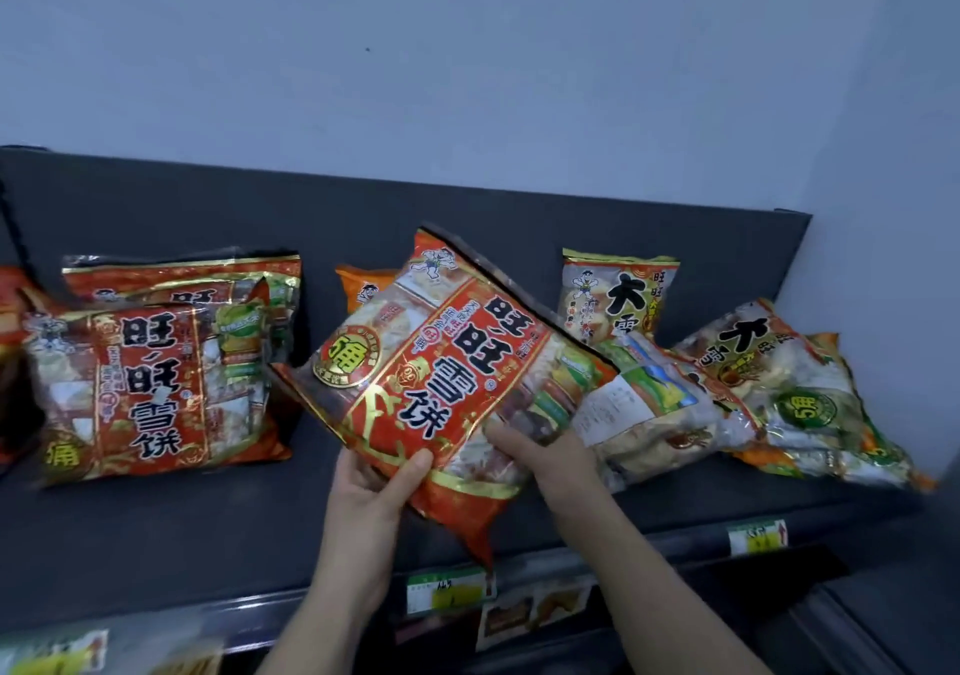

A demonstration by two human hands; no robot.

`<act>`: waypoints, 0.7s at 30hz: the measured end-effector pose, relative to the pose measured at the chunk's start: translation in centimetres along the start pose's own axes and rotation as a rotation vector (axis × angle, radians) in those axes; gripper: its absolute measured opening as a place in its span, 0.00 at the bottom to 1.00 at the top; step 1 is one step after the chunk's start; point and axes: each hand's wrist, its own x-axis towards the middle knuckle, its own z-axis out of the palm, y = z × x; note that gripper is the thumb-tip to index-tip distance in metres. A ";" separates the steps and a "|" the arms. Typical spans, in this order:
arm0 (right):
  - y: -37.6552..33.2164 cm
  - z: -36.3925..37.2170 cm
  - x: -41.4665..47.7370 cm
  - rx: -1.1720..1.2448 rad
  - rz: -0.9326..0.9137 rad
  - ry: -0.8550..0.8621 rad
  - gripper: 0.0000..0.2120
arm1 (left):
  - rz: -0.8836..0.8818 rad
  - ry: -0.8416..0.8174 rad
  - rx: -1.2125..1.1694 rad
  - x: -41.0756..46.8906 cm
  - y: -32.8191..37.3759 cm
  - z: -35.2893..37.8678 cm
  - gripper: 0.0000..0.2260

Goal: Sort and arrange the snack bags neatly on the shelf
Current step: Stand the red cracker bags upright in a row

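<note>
Sorting step, centre of frame: red bag (452, 378) held tilted above shelf (156, 544), top corner toward upper centre. L hand (374, 482) grips lower-left edge, thumb on front. R hand (545, 461) holds lower-right edge, fingers hidden behind bag. Judged: bag bound for red stack (150, 388) at frame left, w/ like packs. Next move calls for swing left, straighten, set against stack w/o toppling it. Green bags (779, 394) slumped at frame right, prob. unsorted. Surface: dark shelf, dark back panel, price tags (449, 591) on front lip. Room: plain pale wall (467, 77) above.
</note>
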 end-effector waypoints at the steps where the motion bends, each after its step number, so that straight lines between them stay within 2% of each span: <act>1: 0.1 0.3 0.4 0.065 -0.008 0.017 0.36 | 0.006 -0.003 -0.012 0.4 0.4 -0.7 0.29; 3: 0.3 0.5 1.1 0.067 -0.040 0.043 0.46 | 0.043 0.024 -0.108 1.2 2.2 -2.5 0.35; 4: 0.3 0.7 1.4 0.055 -0.067 0.042 0.46 | 0.058 0.059 -0.150 1.8 3.3 -3.9 0.38; 6: 0.0 1.5 1.5 0.023 -0.095 0.014 0.38 | 0.067 0.134 -0.130 2.8 5.4 -6.8 0.37; 9: -0.3 4.2 1.9 -0.048 -0.126 -0.075 0.29 | 0.031 0.108 0.227 3.4 7.8 -11.4 0.27; 10: -0.4 5.3 2.0 -0.059 -0.116 -0.112 0.28 | 0.000 0.115 0.350 3.3 8.6 -12.6 0.28; 12: -0.2 8.2 2.8 -0.058 -0.077 -0.162 0.36 | -0.059 0.116 0.517 3.2 10.1 -15.5 0.34; 14: -0.1 11.0 3.5 -0.075 -0.046 -0.177 0.49 | -0.101 0.100 0.603 3.6 11.1 -18.2 0.39; 15: 0.1 12.9 4.1 -0.095 -0.041 -0.185 0.51 | -0.097 0.098 0.635 4.0 11.6 -20.2 0.42; 16: 0.3 14.7 4.5 -0.111 -0.036 -0.203 0.50 | -0.091 0.098 0.650 4.3 12.1 -22.1 0.43; 18: 0.5 18.3 5.2 -0.133 -0.048 -0.247 0.39 | -0.083 0.129 0.682 4.7 13.5 -24.8 0.41; 20: 0.7 21.4 5.9 -0.140 -0.056 -0.276 0.27 | -0.038 0.140 0.708 4.7 15.1 -26.3 0.28; 21: 1.0 22.8 6.2 -0.140 -0.056 -0.285 0.24 | -0.024 0.141 0.721 4.6 15.5 -27.0 0.22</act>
